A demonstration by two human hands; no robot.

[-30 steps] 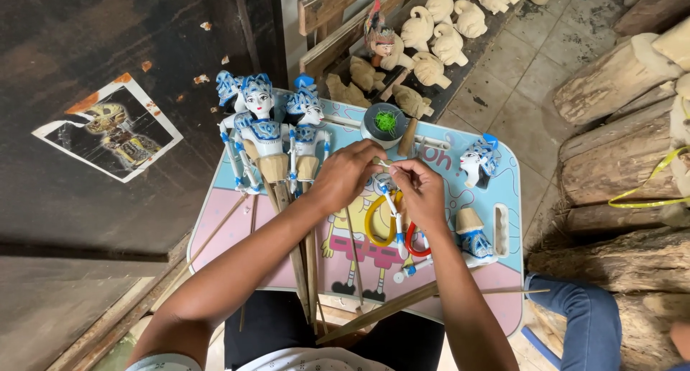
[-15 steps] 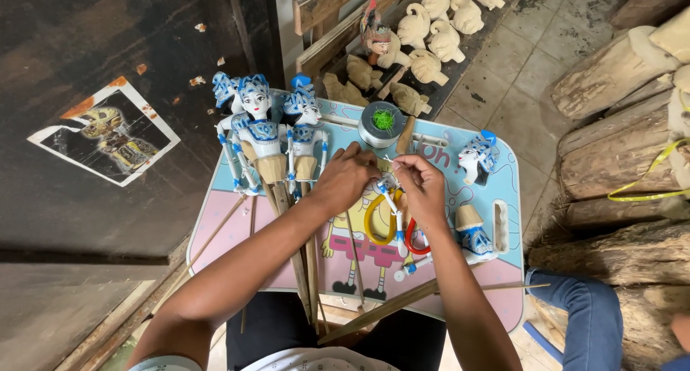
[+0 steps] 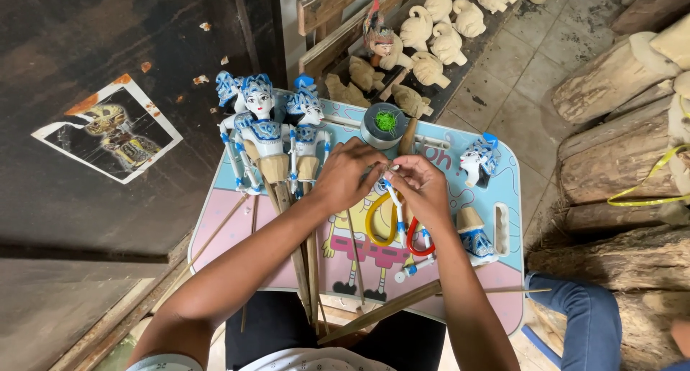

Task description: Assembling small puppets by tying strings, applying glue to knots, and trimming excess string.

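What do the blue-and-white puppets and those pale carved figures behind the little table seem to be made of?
The blue-and-white puppets look like carved wood under glossy paint: smooth white faces, bare tan wood at the waist, thin wooden rods below. The pale carved figures seem to be raw, unpainted wood, matte and cream-coloured. The small table looks like printed laminate or plastic; which is unclear.

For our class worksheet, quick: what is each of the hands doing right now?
Left hand: fingers pinched shut on the blue-and-white puppet arm.
Right hand: fingers pinched shut on the same puppet arm, at its top end.
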